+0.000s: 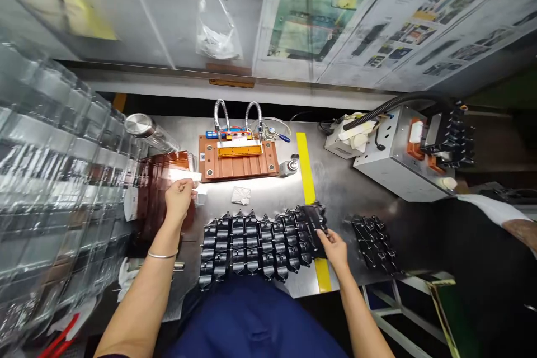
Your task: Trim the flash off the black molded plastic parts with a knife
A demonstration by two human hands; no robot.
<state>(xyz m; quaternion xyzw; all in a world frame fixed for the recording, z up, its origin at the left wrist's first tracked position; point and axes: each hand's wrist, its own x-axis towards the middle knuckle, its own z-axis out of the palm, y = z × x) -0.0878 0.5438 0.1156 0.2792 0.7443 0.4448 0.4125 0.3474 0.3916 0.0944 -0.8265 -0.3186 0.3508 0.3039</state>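
Observation:
My left hand (179, 200) is closed in a pinch at a white strip (184, 175), beside a reddish-brown translucent bin (153, 201). My right hand (334, 247) grips a black plastic part (314, 224) at the right end of several rows of similar black parts (251, 240). Those rows lie side by side on the metal bench in front of my body. Behind them stands a copper-coloured fixture (241, 166) with an orange bar (239, 151) and two flexible metal hoses. The underside of the held part is hidden.
Stacked clear plastic trays (62, 179) rise on the left, near a steel-lidded bottle (145, 126). Yellow tape (306, 168) crosses the bench. Rightward are more black parts (373, 243), a grey machine (390, 151) and another person's white-sleeved arm (490, 210).

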